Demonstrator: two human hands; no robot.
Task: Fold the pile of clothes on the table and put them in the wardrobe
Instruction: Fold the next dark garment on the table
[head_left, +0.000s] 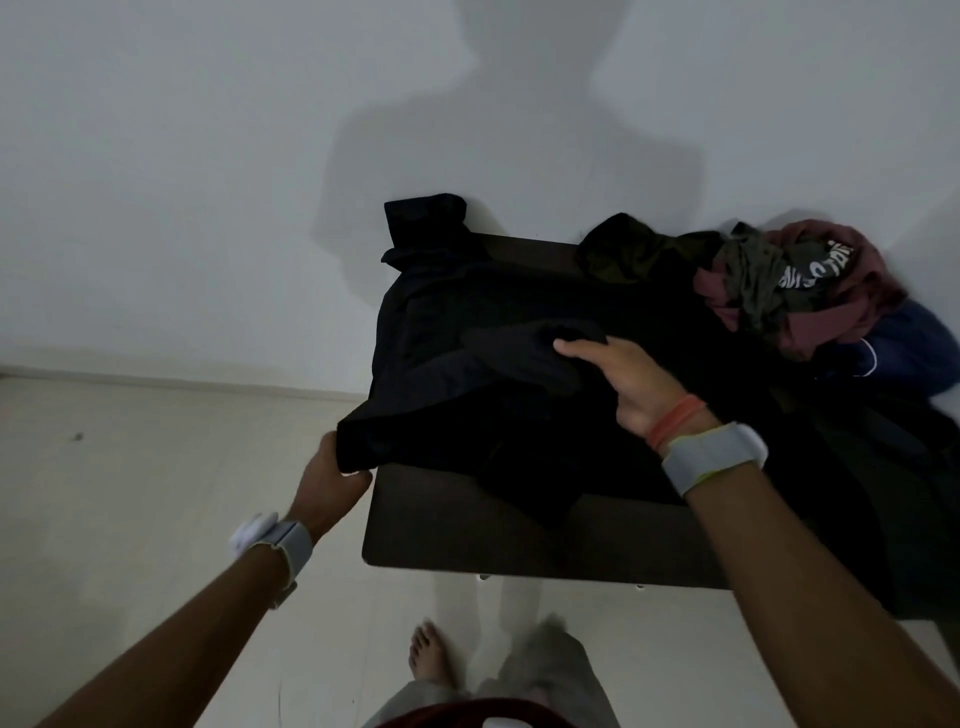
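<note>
- The person's grey trousers (545, 670) and a bare foot (428, 657) stand on the pale floor, just below the near edge of the dark brown table (467, 535).
- The black garment (467, 322) is spread over the left part of the table. Its long axis runs away from the person, and its far end is bunched up against the white wall (156, 182).
- The left hand (332, 478) grips the garment's near-left corner, which hangs off the table's left edge. The thumb lies on the cloth and the other fingers are hidden beneath it.
- The right hand (623, 379) holds a raised fold near the middle of the garment. The fingers curl into the cloth, and the fold rises just beyond the fingertips.
- The bulk of the garment lies between the two hands and beyond them.
- A heap of clothes lies beyond and to the right of the right-hand fingers, apart from them: a dark olive piece (623, 249), a grey-green piece with white lettering (769, 280), a maroon piece (857, 291) and a navy piece (904, 353).
- Each wrist wears a pale band, and the right wrist also has orange bands (675, 421).
</note>
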